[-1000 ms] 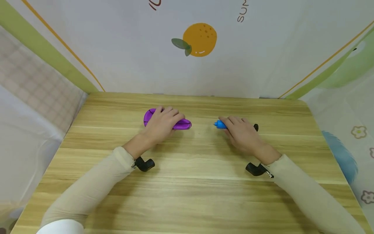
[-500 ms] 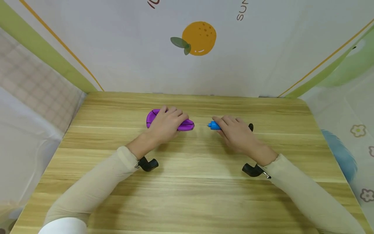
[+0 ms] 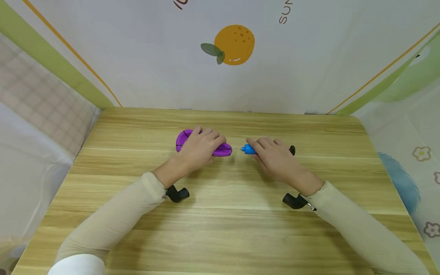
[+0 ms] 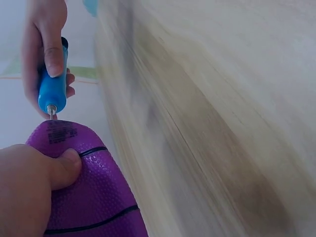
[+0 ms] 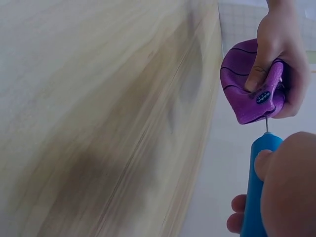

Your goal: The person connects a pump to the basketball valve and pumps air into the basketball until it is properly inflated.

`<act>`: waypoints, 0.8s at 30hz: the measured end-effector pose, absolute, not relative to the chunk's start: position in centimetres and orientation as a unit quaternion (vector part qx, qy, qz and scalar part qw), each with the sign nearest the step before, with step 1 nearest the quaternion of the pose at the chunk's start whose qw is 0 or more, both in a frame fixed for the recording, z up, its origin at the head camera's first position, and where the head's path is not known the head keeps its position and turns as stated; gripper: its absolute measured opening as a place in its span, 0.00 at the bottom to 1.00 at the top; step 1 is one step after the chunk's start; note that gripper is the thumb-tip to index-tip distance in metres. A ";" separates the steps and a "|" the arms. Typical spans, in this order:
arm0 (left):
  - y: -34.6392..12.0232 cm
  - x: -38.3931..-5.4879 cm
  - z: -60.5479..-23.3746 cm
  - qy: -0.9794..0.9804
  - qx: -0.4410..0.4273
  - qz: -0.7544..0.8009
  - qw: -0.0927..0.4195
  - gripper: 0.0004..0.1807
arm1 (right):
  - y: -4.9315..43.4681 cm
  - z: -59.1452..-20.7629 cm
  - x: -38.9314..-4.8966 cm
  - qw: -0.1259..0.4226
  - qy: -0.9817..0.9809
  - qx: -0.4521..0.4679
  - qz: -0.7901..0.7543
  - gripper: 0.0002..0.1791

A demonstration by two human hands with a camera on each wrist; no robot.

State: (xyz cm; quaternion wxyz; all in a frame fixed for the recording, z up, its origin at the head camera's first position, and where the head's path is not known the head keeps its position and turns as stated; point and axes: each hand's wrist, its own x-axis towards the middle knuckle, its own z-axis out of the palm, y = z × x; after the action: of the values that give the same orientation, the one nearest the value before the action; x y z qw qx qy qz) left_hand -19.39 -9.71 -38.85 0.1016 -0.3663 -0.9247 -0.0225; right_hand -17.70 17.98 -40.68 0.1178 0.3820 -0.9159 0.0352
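A: Surroundings, largest first?
B: White printed cloth backdrop (image 3: 275, 84) with an orange fruit motif (image 3: 235, 45), behind a pale wood-grain tabletop (image 3: 233, 236). Two long beige sleeves (image 3: 113, 214) reach in over the tabletop. At each cuff, a bent black tube-shaped fitting (image 3: 178, 194).

A: Work in hand?
B: Limp purple ball with black lines and a pebbled skin (image 3: 183, 142), held over the tabletop, left of centre. Facing it, a blue cylindrical hand pump (image 3: 249, 149); between them a thin metal needle (image 3: 236, 149).

A: Fingers?
B: Left hand (image 3: 200, 149) pinches the ball, thumb on one face, fingers round the other. Right hand (image 3: 276, 158) is wrapped round the pump.

A: Obstructions?
B: From the head, the left hand covers the ball's middle; the right hand hides most of the pump barrel.

A: Differences between views?
B: Head view gives the pump's black end (image 3: 292, 150) beyond the right hand; the right wrist view cuts it off. Left wrist view adds dark print (image 4: 60, 132) at the ball's tip. Right wrist view adds the ball's fold and a dark oval mark (image 5: 263, 97). Needle meets the ball's edge; depth cannot be told.
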 end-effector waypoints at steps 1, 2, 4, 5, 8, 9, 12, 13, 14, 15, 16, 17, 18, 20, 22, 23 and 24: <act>-9.6 -19.4 -38.8 -0.925 -0.367 -0.021 0.100 0.20 | 18.0 -40.7 -17.7 0.122 -0.915 0.383 0.031 0.29; -9.6 -19.3 -38.8 -0.925 -0.367 -0.018 0.098 0.20 | 17.9 -40.6 -17.6 0.125 -0.914 0.384 0.026 0.30; -9.5 -19.3 -38.8 -0.926 -0.366 -0.016 0.091 0.21 | 17.9 -40.5 -17.6 0.130 -0.913 0.386 0.017 0.29; -9.5 -19.3 -38.8 -0.927 -0.365 -0.015 0.087 0.21 | 17.8 -40.4 -17.5 0.131 -0.913 0.387 0.012 0.29; -9.5 -19.2 -38.7 -0.928 -0.364 -0.016 0.079 0.21 | 17.7 -40.2 -17.4 0.141 -0.909 0.393 -0.005 0.29; -9.5 -19.2 -38.7 -0.928 -0.364 -0.017 0.078 0.21 | 17.7 -40.1 -17.4 0.146 -0.906 0.397 -0.012 0.29; -9.4 -19.2 -38.7 -0.929 -0.361 -0.023 0.081 0.21 | 17.6 -40.0 -17.3 0.165 -0.898 0.408 -0.031 0.30; -9.4 -19.2 -38.7 -0.929 -0.359 -0.026 0.082 0.21 | 17.5 -39.9 -17.3 0.171 -0.895 0.411 -0.037 0.30; -9.4 -19.2 -38.8 -0.930 -0.357 -0.030 0.082 0.21 | 17.5 -39.9 -17.3 0.175 -0.893 0.413 -0.044 0.30; -9.4 -19.2 -38.8 -0.931 -0.355 -0.034 0.082 0.20 | 17.5 -39.8 -17.3 0.178 -0.891 0.415 -0.048 0.29; -9.3 -19.2 -38.8 -0.931 -0.353 -0.038 0.080 0.20 | 17.5 -39.8 -17.4 0.180 -0.890 0.416 -0.054 0.28; -9.3 -19.2 -38.9 -0.932 -0.351 -0.040 0.076 0.20 | 17.5 -39.8 -17.4 0.180 -0.889 0.416 -0.060 0.28; -9.3 -19.1 -38.9 -0.933 -0.350 -0.043 0.072 0.20 | 17.4 -39.7 -17.4 0.182 -0.888 0.417 -0.065 0.27; -9.2 -19.1 -39.0 -0.934 -0.349 -0.045 0.064 0.20 | 17.3 -39.7 -17.4 0.183 -0.886 0.419 -0.077 0.26; -9.2 -19.0 -39.0 -0.936 -0.345 -0.044 0.058 0.20 | 17.2 -39.6 -17.4 0.185 -0.885 0.419 -0.083 0.25; -9.2 -19.0 -39.0 -0.936 -0.345 -0.044 0.057 0.21 | 17.2 -39.6 -17.4 0.186 -0.885 0.419 -0.084 0.25; -9.2 -19.0 -39.0 -0.936 -0.343 -0.045 0.057 0.21 | 17.1 -39.6 -17.4 0.186 -0.885 0.419 -0.085 0.25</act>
State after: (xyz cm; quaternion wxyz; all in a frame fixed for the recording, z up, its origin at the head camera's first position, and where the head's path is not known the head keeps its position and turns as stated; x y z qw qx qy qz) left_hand -18.97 -9.16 -39.05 0.0571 -0.3433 -0.9364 -0.0447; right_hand -17.39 17.15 -39.63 0.1864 0.4190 -0.8846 -0.0850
